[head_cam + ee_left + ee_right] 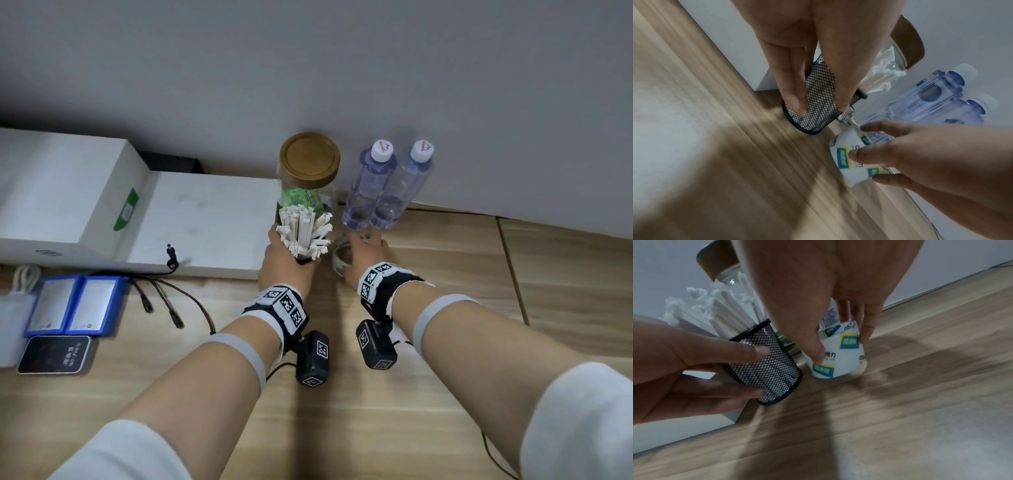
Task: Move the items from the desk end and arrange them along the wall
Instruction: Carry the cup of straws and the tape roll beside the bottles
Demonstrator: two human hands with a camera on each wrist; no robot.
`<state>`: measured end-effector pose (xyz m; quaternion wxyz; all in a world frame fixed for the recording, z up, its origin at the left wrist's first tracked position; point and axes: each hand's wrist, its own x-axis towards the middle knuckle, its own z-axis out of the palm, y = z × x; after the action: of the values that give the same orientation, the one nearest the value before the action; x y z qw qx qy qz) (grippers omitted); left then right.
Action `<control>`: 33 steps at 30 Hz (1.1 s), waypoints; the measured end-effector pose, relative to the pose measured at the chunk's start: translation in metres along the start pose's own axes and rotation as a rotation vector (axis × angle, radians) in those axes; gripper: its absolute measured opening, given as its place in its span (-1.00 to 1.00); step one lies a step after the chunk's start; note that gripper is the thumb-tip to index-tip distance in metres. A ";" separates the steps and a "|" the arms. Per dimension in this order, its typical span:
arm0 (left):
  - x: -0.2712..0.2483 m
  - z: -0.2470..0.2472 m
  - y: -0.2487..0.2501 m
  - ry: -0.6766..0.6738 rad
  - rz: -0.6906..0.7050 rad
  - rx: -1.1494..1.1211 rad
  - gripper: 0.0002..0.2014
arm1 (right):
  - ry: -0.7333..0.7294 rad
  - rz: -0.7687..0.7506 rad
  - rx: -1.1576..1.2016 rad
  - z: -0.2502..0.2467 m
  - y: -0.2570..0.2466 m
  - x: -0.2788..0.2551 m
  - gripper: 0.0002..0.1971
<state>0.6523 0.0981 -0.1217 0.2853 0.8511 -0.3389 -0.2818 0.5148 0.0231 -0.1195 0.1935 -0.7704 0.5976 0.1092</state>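
Left hand [286, 260]: curled round a black mesh holder [819, 104], thumb on one side and fingers on the other; from the head view the holder's body is almost wholly hidden behind the hand.
Mesh holder: packed with white paper-wrapped sticks [305, 228]; it leans a little, and whether its base sits flat on the surface [428, 342] cannot be told; it is just in front of the jar.
Far left, on the surface: two blue-edged packs [70, 305], a dark flat device [54, 354] and loose black cables [164, 301]; print on the device is too small to read.
White boxes [102, 205]: a taller and a lower one against the wall [308, 61], left of the holder; cut off at the left edge.
Jar [310, 171]: glass with a golden-brown lid, standing at the wall; green packets inside, its lower part hidden by the sticks.
Right hand [364, 255]: fingers and thumb pinch a white tape roll [835, 353] from above; in the head view the roll is mostly covered by the hand.
Tape roll: stands on edge, on or just above the surface, in front of the bottles; green and yellow label patches, the wrist views blurred.
Water bottles [387, 185]: two, clear, white-capped, side by side and touching, upright at the wall right of the jar.
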 end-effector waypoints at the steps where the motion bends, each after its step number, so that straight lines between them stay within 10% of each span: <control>1: -0.001 -0.001 0.000 0.013 0.006 -0.009 -0.14 | 0.008 0.017 0.019 -0.001 -0.002 -0.001 -0.23; 12: -0.029 -0.005 0.014 0.058 -0.234 -0.164 -0.33 | 0.029 0.063 0.280 -0.020 0.025 -0.037 -0.24; 16: -0.056 0.023 0.039 -0.113 -0.379 -0.216 -0.57 | -0.020 0.082 0.304 -0.035 0.079 -0.074 -0.34; 20: -0.111 0.078 0.091 -0.468 -0.370 -0.308 -0.74 | -0.008 0.165 0.322 -0.058 0.165 -0.121 -0.40; 33: -0.440 0.289 0.292 -0.863 -0.045 -0.151 -0.89 | 0.136 0.549 0.605 -0.087 0.554 -0.379 -0.37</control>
<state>0.0676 0.1606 0.0056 0.1726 0.6392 -0.3872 -0.6416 -0.1230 0.2017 0.0172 0.3348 -0.4965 0.7973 -0.0751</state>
